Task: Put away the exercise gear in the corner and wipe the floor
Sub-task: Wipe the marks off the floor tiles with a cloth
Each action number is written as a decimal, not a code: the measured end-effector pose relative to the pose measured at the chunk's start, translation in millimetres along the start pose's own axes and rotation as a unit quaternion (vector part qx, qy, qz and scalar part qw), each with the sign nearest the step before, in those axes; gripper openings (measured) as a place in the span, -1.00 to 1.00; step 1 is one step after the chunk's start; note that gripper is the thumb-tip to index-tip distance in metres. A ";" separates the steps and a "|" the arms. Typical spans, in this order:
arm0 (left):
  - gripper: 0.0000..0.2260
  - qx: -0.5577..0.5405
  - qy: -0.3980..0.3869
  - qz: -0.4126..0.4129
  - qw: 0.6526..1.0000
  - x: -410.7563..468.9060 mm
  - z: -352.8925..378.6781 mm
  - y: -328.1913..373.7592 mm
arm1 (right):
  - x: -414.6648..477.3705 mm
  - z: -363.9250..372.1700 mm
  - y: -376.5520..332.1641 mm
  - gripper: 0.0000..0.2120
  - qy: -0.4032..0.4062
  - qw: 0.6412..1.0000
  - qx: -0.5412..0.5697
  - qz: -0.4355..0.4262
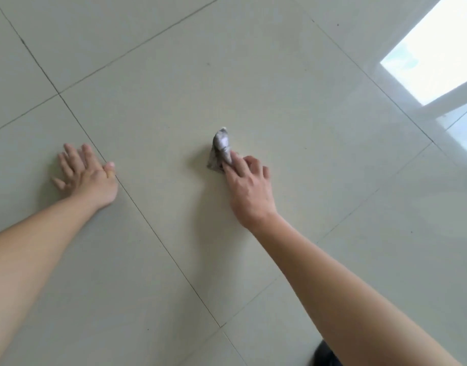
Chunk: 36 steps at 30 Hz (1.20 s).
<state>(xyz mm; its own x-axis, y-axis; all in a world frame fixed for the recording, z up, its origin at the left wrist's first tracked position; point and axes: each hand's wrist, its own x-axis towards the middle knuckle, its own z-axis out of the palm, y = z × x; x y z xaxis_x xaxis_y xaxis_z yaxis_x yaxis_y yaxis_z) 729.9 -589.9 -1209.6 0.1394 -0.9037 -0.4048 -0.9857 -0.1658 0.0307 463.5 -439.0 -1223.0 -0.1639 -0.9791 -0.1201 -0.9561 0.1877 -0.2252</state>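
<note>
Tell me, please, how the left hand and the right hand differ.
The left hand lies flat and spread, holding nothing; the right hand grips a grey cloth. The left hand touches a tile joint; the right hand sits mid-tile. Both rest on the floor.

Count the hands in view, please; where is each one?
2. The left hand lies flat on the tiled floor at the left, fingers spread. The right hand, near the middle, holds a crumpled grey cloth on the floor. No other hand shows.
</note>
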 end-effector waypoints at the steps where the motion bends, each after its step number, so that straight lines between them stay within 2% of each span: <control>1: -0.42 -0.006 0.001 0.021 1.000 -6.4 0.2 18.4 | -5.2 0.6 -3.4 -0.36 -0.018 0.999 0.009 -0.045; 3: -0.41 -0.024 -0.011 0.072 0.997 -22.1 0.9 60.2 | -3.9 -4.0 11.3 -0.39 -0.037 0.989 0.012 -0.143; 5: -0.42 -0.029 -0.029 0.130 0.991 -38.7 4.5 102.0 | 5.1 -13.8 47.2 -0.44 -0.030 0.984 -0.013 -0.175; 7: -0.44 -0.013 -0.042 0.192 0.980 -57.0 9.4 135.3 | 11.9 -25.0 92.9 -0.49 0.001 0.996 -0.027 -0.084; 9: -0.48 0.016 -0.051 0.251 0.966 -73.4 17.2 155.3 | 11.8 -37.6 138.2 -0.48 0.024 0.996 -0.024 0.078; 11: -0.52 0.052 -0.065 0.293 0.953 -85.5 26.2 164.5 | 5.0 -47.3 168.2 -0.41 0.024 0.973 -0.005 0.230; 13: -0.54 0.086 -0.064 0.302 0.947 -91.3 34.9 168.1 | -4.6 -49.0 170.5 -0.42 0.024 0.956 0.014 0.292; 15: -0.55 0.090 -0.046 0.295 0.950 -92.0 40.5 168.2 | -20.5 -40.2 150.5 -0.45 0.032 0.967 0.022 0.252; 18: -0.55 0.090 -0.010 0.298 0.950 -91.7 43.5 166.0 | -61.1 -19.5 108.5 -0.47 0.044 0.993 0.030 0.101; 21: -0.56 0.092 0.017 0.307 0.947 -92.7 43.0 167.3 | -95.9 -6.3 82.6 -0.51 0.011 0.998 0.050 -0.047; 23: -0.57 0.105 0.026 0.312 0.944 -93.1 42.5 168.2 | -100.0 -6.4 88.7 -0.54 -0.004 0.990 0.043 -0.136; 25: -0.56 0.119 0.028 0.314 0.942 -91.8 41.8 169.4 | -94.5 -11.9 117.9 -0.55 -0.005 0.986 0.008 -0.167; 27: -0.56 0.132 0.027 0.313 0.940 -91.1 39.7 171.6 | -88.8 -22.9 160.4 -0.54 0.021 0.997 -0.012 -0.075; 29: -0.56 0.140 0.025 0.312 0.939 -91.6 37.9 175.8 | -86.7 -37.5 205.1 -0.50 0.056 0.994 0.000 0.092; 32: -0.58 0.145 0.030 0.311 0.939 -93.0 35.2 182.2 | -88.9 -50.8 233.6 -0.47 0.075 0.952 0.044 0.295; 33: -0.59 0.148 0.033 0.312 0.938 -93.4 34.7 183.4 | -91.0 -51.4 227.9 -0.47 0.080 0.944 0.051 0.317; 34: -0.59 0.152 0.037 0.313 0.937 -93.2 34.6 184.0 | -95.8 -48.6 217.2 -0.47 0.087 0.948 0.054 0.302; 36: -0.60 0.154 0.054 0.316 0.934 -91.1 36.6 184.8 | -115.3 -34.1 183.9 -0.46 0.087 0.978 0.048 0.186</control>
<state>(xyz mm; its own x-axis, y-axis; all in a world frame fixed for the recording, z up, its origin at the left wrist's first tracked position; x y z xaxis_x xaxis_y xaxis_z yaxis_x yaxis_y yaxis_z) 531.5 -523.8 -1200.5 -0.4879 -0.8198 -0.2998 -0.8523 0.5216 -0.0394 298.3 -294.3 -1217.5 -0.5429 -0.8385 -0.0474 -0.7965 0.5320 -0.2874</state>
